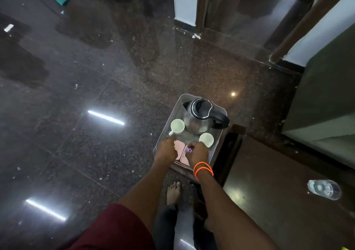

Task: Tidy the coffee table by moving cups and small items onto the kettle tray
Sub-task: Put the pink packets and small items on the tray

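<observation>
A grey perforated tray (179, 106) sits on a small dark stand and carries a steel kettle (199, 118) with a black lid and handle. One white cup (177, 126) stands left of the kettle, a second white cup (206, 139) at its front right. Pale pink flat items (178, 149) lie at the tray's near end. My left hand (166, 149) rests curled at the tray's near left edge; what it holds is hidden. My right hand (197, 151), orange bands on its wrist, pinches a small purple item (189, 150) over the pink items.
The dark wooden coffee table (269, 172) stretches to the right with a clear plastic bottle (324, 189) lying on it. A sofa edge (322, 103) rises at the far right. Polished dark floor (76, 115) spreads left. My bare foot (173, 192) stands below the tray.
</observation>
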